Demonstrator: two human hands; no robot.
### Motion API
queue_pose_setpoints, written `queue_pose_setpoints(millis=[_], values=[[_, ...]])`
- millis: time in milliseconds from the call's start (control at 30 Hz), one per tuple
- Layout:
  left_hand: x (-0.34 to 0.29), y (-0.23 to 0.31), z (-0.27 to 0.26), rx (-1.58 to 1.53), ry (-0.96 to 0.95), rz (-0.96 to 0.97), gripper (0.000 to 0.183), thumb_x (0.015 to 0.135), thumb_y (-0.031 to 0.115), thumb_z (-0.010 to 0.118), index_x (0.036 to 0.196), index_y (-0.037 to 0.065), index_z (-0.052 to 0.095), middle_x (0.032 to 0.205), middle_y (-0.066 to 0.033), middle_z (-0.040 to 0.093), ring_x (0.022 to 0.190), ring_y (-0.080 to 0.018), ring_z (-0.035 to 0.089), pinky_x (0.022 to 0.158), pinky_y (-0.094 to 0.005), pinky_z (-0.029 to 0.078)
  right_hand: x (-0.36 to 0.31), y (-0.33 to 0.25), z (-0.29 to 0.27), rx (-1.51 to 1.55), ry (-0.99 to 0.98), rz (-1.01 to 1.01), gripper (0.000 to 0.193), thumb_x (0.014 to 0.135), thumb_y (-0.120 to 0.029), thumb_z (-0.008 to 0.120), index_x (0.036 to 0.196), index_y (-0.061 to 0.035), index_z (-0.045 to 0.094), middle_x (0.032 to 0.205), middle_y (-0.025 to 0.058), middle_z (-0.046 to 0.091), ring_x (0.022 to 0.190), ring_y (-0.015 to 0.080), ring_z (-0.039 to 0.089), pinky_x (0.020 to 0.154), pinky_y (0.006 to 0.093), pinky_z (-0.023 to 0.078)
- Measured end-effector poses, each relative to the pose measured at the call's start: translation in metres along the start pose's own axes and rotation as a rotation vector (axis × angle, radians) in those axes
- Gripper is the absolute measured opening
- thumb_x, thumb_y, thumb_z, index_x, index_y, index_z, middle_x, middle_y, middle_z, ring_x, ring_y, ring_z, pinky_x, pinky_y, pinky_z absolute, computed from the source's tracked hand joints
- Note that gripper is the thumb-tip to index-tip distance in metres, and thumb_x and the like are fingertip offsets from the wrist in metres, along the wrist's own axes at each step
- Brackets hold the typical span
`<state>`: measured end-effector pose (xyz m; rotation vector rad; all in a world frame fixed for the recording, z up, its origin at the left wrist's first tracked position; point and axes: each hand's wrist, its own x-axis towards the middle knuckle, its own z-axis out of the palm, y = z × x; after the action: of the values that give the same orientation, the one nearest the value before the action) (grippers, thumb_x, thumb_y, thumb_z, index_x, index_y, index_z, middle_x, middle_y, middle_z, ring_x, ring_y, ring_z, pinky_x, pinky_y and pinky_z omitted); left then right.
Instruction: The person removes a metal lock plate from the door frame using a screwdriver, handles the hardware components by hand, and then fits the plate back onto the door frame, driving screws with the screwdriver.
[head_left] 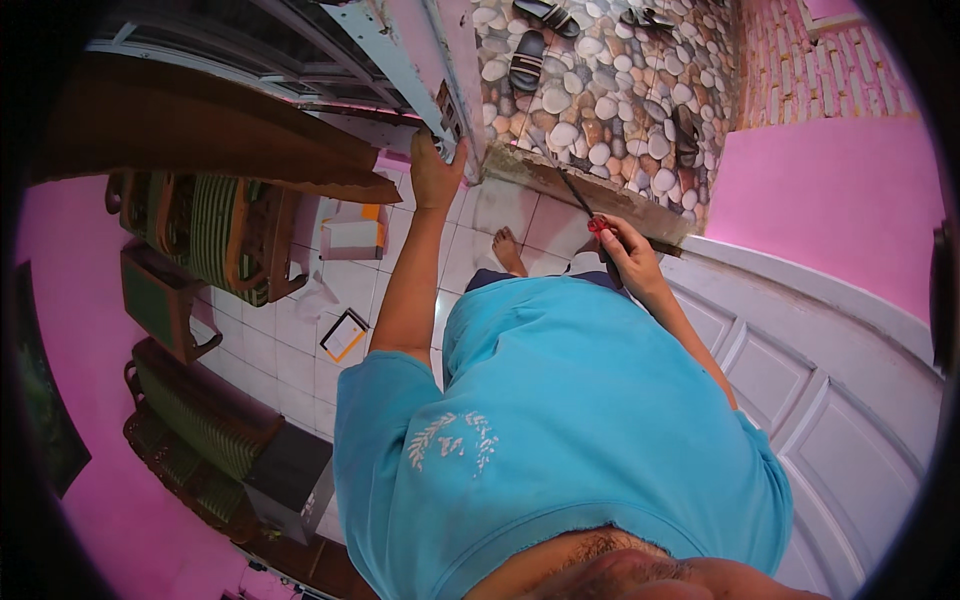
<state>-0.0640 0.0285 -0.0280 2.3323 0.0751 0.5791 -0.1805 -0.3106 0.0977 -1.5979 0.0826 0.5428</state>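
My right hand [632, 262] is closed around a screwdriver [599, 226] with a red and dark handle. Its long dark shaft points up and to the left, over the doorstep. My left hand [436, 175] is raised against the white door frame [462, 75], just below a metal plate [447, 108] set in it. Something small and metallic shows by the fingers there, but the hand hides most of it, so I cannot make out what it is.
Beyond the raised doorstep [560, 178], several sandals [526, 62] lie on a pebble-patterned floor. A white panelled door [760, 360] stands to my right. On the left are a brown curtain [230, 130], wooden chairs [215, 235], an open box [353, 238] and a small flat orange-edged box [345, 335].
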Motion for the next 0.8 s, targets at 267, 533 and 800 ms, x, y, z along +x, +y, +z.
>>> queue_pose_setpoints(millis=[267,533,800], values=[[-0.002,0.002,-0.002,-0.11,-0.02,-0.072,0.051,0.085,0.033,0.078,0.112,-0.003,0.055,0.103,-0.0208,0.057,0.099,-0.0424,0.058,0.084,-0.0482,0.049,-0.007,0.015,0.014,-0.033,0.027,-0.007,0.039,0.106,-0.028,0.058,0.135,-0.0021,0.059,0.101,0.0009,0.065,0.082,0.0083,0.054,0.073,0.0247,0.047],[-0.009,0.004,-0.004,-0.026,0.003,-0.05,0.05,0.085,0.036,0.078,0.111,-0.001,0.057,0.1,-0.0179,0.059,0.094,-0.0396,0.06,0.081,-0.0478,0.05,-0.032,0.024,0.031,-0.039,0.087,0.054,0.04,0.105,-0.033,0.059,0.133,-0.0035,0.06,0.103,0.0018,0.066,0.086,0.0085,0.057,0.076,0.0248,0.048],[0.004,0.011,0.006,0.042,0.029,-0.013,0.051,0.085,0.039,0.078,0.112,-0.001,0.058,0.098,-0.0163,0.061,0.09,-0.0364,0.064,0.076,-0.0457,0.053,-0.036,0.055,0.022,0.002,0.068,0.117,0.041,0.104,-0.032,0.06,0.134,-0.0032,0.061,0.11,0.005,0.068,0.098,0.0112,0.061,0.084,0.027,0.05]])
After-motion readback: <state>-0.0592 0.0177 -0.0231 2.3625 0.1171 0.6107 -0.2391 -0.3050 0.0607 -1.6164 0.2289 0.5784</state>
